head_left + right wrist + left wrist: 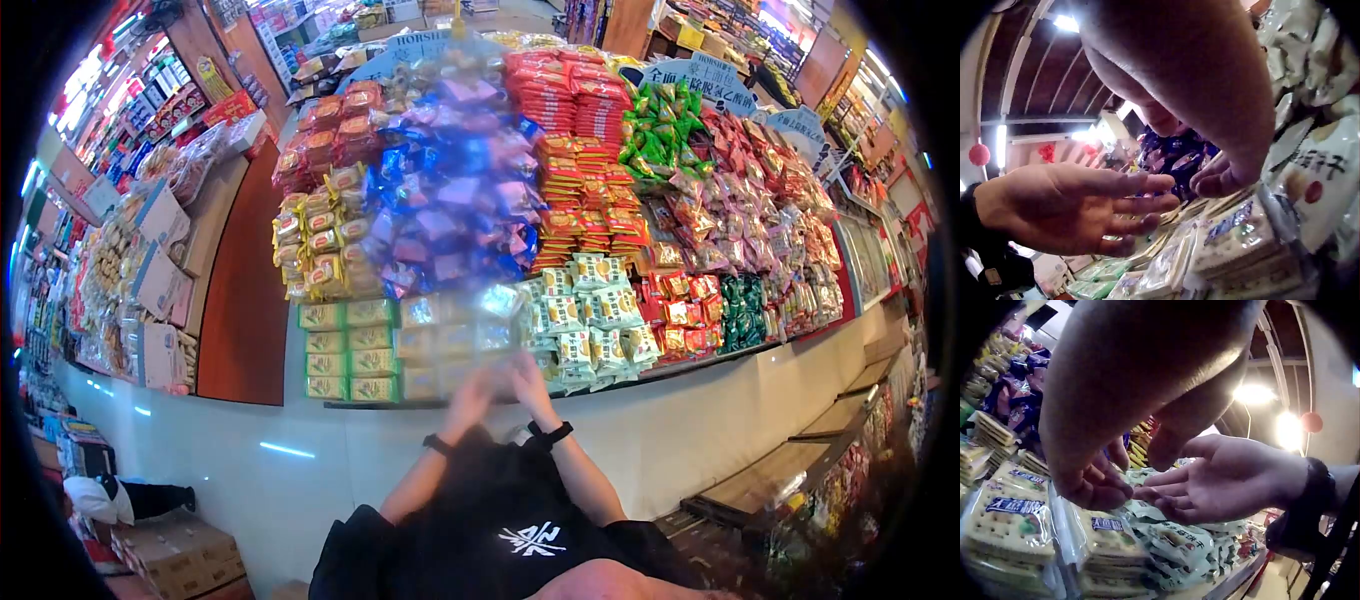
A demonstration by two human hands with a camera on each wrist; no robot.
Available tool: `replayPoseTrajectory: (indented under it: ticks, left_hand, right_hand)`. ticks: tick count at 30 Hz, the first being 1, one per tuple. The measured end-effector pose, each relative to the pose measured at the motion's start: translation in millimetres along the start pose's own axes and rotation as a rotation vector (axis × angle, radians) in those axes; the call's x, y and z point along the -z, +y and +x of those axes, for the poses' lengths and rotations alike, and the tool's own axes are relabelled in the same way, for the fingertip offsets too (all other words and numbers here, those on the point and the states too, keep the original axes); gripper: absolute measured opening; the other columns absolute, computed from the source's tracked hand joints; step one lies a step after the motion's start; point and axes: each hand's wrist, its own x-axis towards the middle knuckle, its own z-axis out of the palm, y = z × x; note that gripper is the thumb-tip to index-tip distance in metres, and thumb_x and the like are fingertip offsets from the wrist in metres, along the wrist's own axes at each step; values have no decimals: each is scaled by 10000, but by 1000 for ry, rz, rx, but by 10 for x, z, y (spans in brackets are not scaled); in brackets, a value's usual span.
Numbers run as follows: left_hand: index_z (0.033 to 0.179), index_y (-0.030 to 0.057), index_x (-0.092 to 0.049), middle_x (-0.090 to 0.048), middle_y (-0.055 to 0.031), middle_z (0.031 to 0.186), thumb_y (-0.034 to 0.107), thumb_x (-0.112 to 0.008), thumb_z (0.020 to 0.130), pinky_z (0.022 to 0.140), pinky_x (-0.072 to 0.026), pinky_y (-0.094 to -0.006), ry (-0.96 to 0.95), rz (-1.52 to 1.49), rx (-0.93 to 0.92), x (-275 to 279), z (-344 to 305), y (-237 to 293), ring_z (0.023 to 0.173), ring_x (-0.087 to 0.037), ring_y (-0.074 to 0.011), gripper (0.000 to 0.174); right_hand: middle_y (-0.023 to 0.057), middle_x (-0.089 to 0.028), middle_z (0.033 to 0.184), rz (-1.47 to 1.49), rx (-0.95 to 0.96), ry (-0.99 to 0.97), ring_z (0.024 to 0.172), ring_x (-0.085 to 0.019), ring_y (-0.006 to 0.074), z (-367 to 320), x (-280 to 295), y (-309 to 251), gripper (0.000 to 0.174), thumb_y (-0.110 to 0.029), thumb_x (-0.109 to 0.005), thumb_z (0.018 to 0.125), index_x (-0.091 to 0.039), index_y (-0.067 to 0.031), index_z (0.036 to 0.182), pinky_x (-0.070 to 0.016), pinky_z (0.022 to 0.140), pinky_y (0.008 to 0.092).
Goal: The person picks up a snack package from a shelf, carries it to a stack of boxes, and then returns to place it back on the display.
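Observation:
Both hands are held close together, palms facing, over the front edge of a snack display, with nothing in either. In the head view the left hand [472, 392] is blurred beside the right hand [528, 380]. The right wrist view shows the left hand [1066, 203] with fingers extended and spread. In the left wrist view the right hand [1229, 484] has its fingers loosely extended, their tips overlapping those of the left hand [1104, 425]. Stacked clear packs of square crackers [1007, 519] lie beside and below the hands, next to pale green biscuit packets [1179, 544].
Blue-wrapped snacks [440, 215] pile up behind the cracker stacks. Green-edged packs [350, 350] stand at left and red packets [575, 95] at the back. A brown panel [245, 290] borders the display's left side. Cardboard boxes [185, 550] sit on the floor.

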Motion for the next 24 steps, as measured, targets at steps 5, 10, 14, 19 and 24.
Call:
replayPoseTrajectory:
  ticks: [5, 10, 14, 19, 24]
  left_hand:
    - [1284, 29, -443, -551, -100, 1196, 102, -621, 877, 829, -494, -316, -32, -306, 5, 205, 503, 53, 987, -586, -179, 450]
    - [1352, 33, -376, -504, -122, 1270, 134, -607, 888, 889, -468, -332, -72, -406, 78, 440, 970, -21, 1024, -572, -197, 528]
    - [1389, 29, -307, -499, -138, 1279, 113, -590, 889, 892, -467, -328, -158, -521, 107, 555, 1080, 40, 1014, -573, -194, 580]
    - [1403, 42, -280, -491, -141, 1274, 118, -583, 895, 866, -473, -320, -151, -476, 68, 369, 1285, -339, 1008, -573, -186, 596]
    - [1366, 33, -315, -507, -87, 1207, 301, -596, 915, 854, -446, -301, -82, -491, 252, 348, 1425, -260, 1010, -540, -161, 595]
  right_hand:
    - [137, -518, 1263, 134, -159, 123, 1078, -541, 170, 457, -213, -172, 566, -157, -523, 946, -254, 18, 1412, -461, 886, 291]
    - [35, -599, 709, 345, -20, 402, 594, -573, 131, 838, -564, -440, 167, -158, -584, 880, -558, 7, 872, -462, 506, 273]
    - [57, -600, 839, 339, -61, 488, 687, -575, 138, 924, -645, -340, 263, -169, -572, 897, -466, 5, 1063, -480, 581, 272]
    - [124, -524, 1187, 452, -151, 444, 957, -583, 192, 910, -719, -464, 617, -139, -549, 923, -181, -30, 1405, -501, 835, 300]
    - [146, -494, 1230, 548, -185, 596, 1035, -581, 233, 992, -694, -359, 515, -159, -553, 926, -267, -16, 1330, -507, 864, 335]
